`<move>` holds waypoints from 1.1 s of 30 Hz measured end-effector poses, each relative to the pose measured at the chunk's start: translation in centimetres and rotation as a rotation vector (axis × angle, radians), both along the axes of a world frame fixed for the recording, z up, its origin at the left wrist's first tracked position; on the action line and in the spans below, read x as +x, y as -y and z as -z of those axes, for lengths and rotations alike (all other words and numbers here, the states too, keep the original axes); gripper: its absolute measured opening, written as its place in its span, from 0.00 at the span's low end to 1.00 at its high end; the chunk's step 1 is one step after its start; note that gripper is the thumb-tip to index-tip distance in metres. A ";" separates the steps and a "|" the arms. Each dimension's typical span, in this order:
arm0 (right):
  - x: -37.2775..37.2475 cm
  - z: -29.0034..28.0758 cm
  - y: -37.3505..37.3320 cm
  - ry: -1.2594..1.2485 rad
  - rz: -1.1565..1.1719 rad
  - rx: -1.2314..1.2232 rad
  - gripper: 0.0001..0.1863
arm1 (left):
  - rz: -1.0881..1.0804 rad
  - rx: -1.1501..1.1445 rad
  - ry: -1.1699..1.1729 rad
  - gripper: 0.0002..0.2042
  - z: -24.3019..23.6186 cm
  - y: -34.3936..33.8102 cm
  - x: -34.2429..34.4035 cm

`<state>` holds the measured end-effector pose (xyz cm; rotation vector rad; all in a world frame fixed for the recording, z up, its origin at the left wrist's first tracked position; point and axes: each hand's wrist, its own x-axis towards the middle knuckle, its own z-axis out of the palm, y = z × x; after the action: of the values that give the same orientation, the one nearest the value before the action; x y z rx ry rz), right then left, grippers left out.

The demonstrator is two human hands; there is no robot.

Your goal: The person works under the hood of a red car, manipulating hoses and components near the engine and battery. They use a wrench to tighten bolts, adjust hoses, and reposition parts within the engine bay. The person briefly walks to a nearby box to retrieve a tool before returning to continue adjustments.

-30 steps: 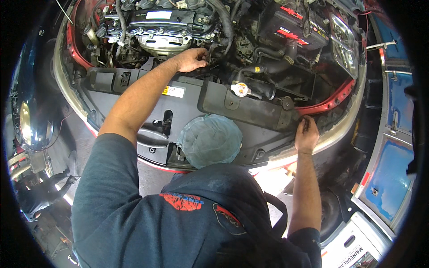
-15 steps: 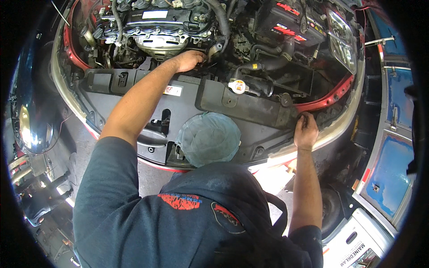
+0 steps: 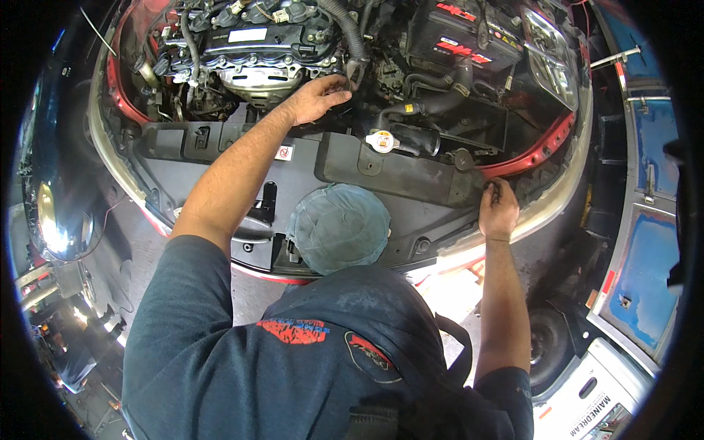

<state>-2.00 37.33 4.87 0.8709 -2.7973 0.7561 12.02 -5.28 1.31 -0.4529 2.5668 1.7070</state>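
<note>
My left hand point(image 3: 317, 101) reaches over the front panel into the engine bay, fingers bent and thumb close to them. Its fingertips are beside the lower end of a ribbed black hose point(image 3: 350, 40), near the silver exhaust heat shield point(image 3: 258, 79); anything between them is too small to make out. My right hand point(image 3: 499, 210) rests at the right front edge of the bay with its fingers curled together and darkened at the tips. What they hold, if anything, is hidden. The black plastic front cover point(image 3: 392, 174) lies between my hands.
A radiator cap point(image 3: 381, 141) sits behind the cover, and a black battery point(image 3: 469, 40) stands at the back right. A round grey-blue cloth-like thing point(image 3: 339, 229) lies at the front edge. A worn blue cabinet point(image 3: 642, 275) is at the right.
My left hand has lifted slightly back from the gap by the hose, and its thumb now shows. My right hand stays at the right edge. The view has shifted a little.
</note>
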 end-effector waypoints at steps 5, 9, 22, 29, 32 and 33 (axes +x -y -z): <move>0.0 0.0 0.0 -0.039 -0.004 0.008 0.08 | 0.062 -0.025 0.106 0.22 0.2 1.3 -0.2; 0.0 -0.1 0.0 -0.020 -0.001 0.000 0.08 | 0.027 0.021 0.118 0.20 1.0 2.8 0.3; -0.1 0.2 0.1 -0.029 -0.023 -0.035 0.08 | 0.248 -0.189 0.446 0.24 1.9 6.8 0.6; -0.4 0.2 -0.1 -0.045 -0.081 0.012 0.07 | 0.333 -0.261 0.567 0.21 5.3 9.0 -0.8; -0.4 0.1 0.1 -0.055 -0.110 -0.008 0.07 | 0.401 -0.283 0.548 0.24 6.1 8.5 -1.1; -0.4 0.1 0.2 -0.059 -0.122 -0.018 0.07 | 0.409 -0.334 0.572 0.24 6.2 8.3 -1.1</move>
<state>-2.44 37.16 4.76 1.0512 -2.7020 0.7576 10.90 -13.54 -4.87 -0.3273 2.2959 0.8633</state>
